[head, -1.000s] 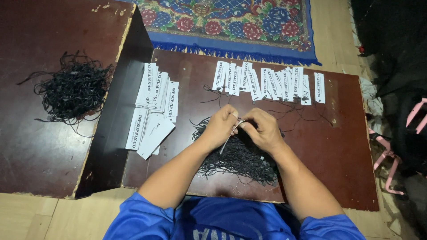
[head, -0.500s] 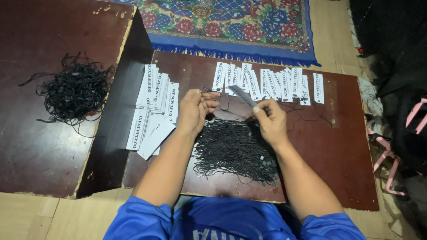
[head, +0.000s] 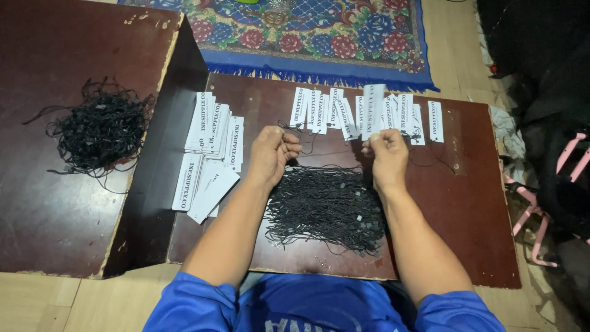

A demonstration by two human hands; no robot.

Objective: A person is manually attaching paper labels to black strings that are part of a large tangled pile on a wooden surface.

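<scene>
On the far left, a loose tangle of black cords (head: 98,126) lies on the raised dark board, well apart from both hands. Next comes a fanned stack of white rectangular tags (head: 212,144) on the brown surface (head: 473,203). The left hand (head: 273,154) has its fingers closed on a thin black string (head: 295,127), which looks to run rightward towards the right hand (head: 387,154), whose fingers pinch a white tag (head: 373,104) held upright, long axis pointing away. Below lies a heap of black strings (head: 326,206); behind, a row of white tags (head: 344,114) runs across the surface.
</scene>
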